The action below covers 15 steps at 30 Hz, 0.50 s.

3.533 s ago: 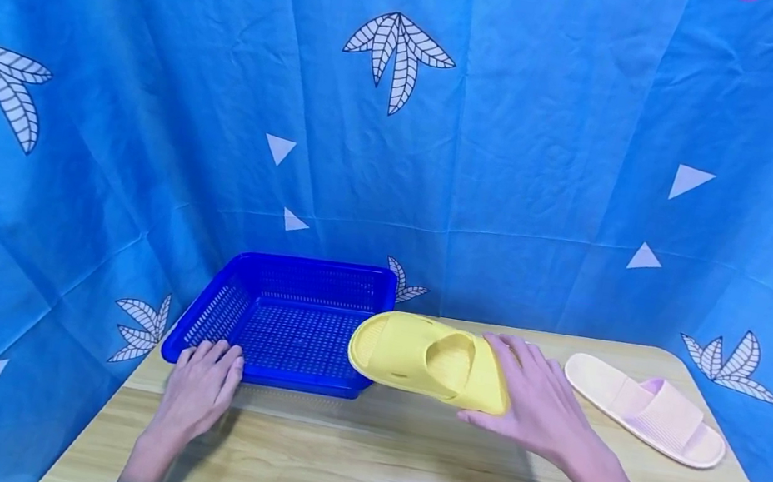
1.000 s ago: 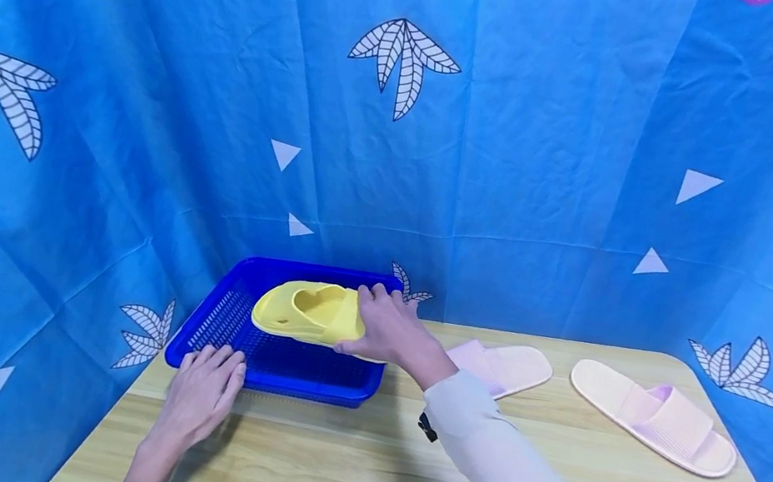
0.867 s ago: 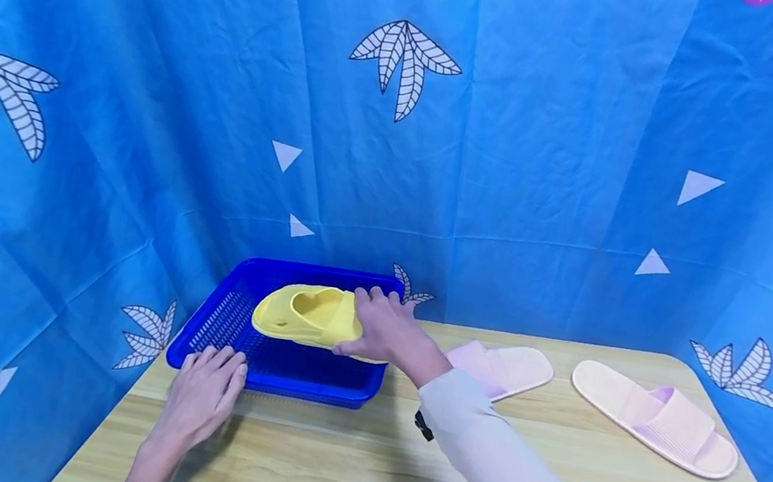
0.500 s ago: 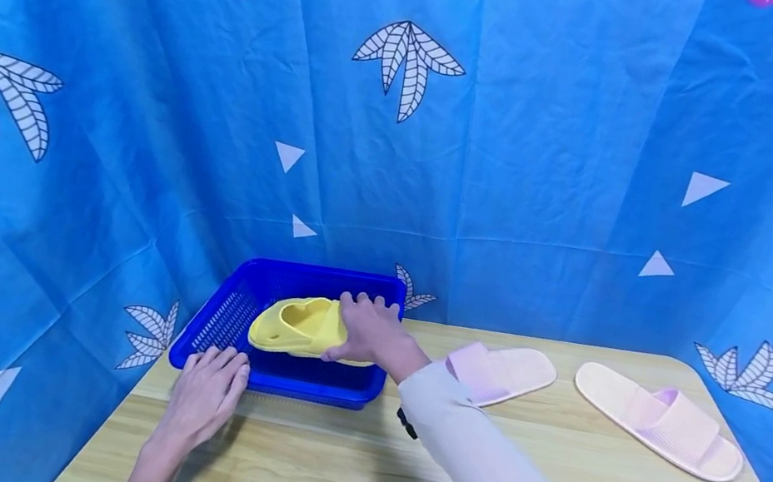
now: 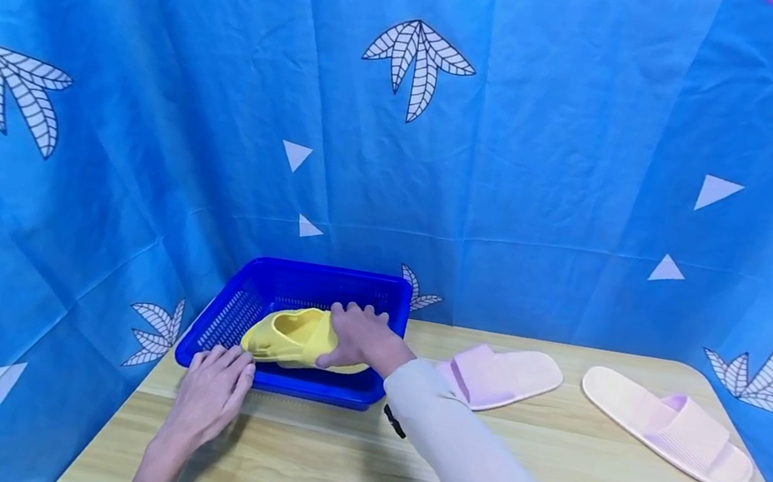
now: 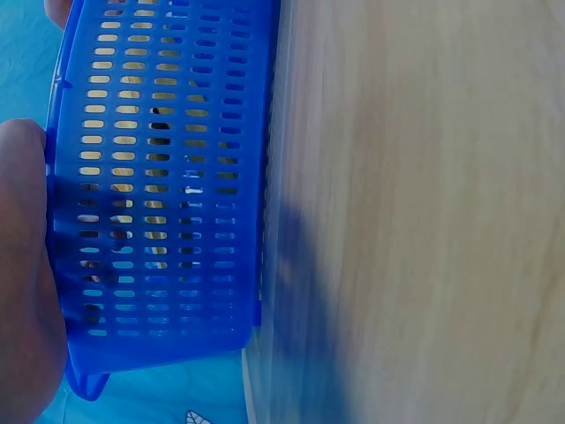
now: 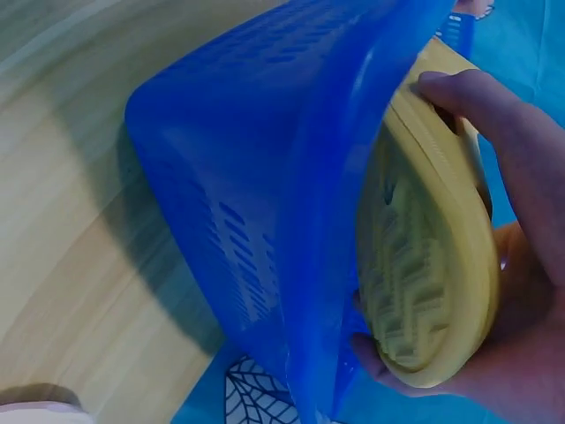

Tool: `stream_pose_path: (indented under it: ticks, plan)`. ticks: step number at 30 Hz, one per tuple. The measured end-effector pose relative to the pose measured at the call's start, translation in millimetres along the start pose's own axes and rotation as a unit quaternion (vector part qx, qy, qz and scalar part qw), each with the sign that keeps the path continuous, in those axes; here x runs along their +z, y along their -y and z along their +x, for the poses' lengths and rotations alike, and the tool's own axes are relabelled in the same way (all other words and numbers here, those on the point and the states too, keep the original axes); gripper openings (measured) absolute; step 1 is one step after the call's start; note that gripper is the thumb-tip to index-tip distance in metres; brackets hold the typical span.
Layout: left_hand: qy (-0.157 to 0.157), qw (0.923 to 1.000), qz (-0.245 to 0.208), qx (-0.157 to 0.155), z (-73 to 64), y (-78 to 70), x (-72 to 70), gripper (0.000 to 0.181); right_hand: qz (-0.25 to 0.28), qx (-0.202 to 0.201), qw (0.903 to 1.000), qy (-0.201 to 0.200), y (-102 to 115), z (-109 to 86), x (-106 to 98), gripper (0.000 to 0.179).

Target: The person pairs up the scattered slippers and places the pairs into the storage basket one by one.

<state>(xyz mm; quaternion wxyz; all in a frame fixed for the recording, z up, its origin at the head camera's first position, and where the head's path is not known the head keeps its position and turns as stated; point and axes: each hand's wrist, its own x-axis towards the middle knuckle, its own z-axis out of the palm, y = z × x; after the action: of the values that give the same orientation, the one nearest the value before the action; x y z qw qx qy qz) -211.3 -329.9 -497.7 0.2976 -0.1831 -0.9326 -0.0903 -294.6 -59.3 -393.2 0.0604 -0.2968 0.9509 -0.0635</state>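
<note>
My right hand [image 5: 359, 338] grips a yellow slipper [image 5: 291, 335] by its heel end, inside the blue plastic basket [image 5: 339, 395]. In the right wrist view, the slipper's zigzag-treaded sole [image 7: 406, 283] faces the basket wall, with the thumb on one side and fingers round the other. The slipper's front end points left, close to my left fingertips in the head view. My left hand [image 5: 210, 394] holds the basket's near left rim, fingers curled over it. The left wrist view shows that hand at the rim, with finger parts through the slotted wall [image 6: 159, 177].
Right of the basket lies a pale pink slipper [image 5: 525, 372], partly hidden by my right sleeve. Its match, another pink slipper [image 5: 681, 439], lies near the right edge of the wooden table [image 5: 289, 470]. A blue patterned curtain [image 5: 556, 175] hangs behind and at both sides.
From right of the basket, my right hand has carried the yellow slipper left over the rim and lowered it inside. The pink slipper behind it came into view. My left hand stays at the rim.
</note>
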Motion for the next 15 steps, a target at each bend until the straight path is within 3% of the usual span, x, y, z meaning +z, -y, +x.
stream_pose_path:
  ticks: [7,15]
  plan:
    - [-0.005,1.0000,-0.001,0.000,0.6,0.1,1.6,0.028,0.041,-0.009,0.9983,0.040,4.0,3.9,0.7,0.096]
    - [-0.010,1.0000,0.002,0.002,0.1,1.0,3.4,0.031,0.045,-0.023,0.9961,0.072,6.2,2.6,7.5,0.092]
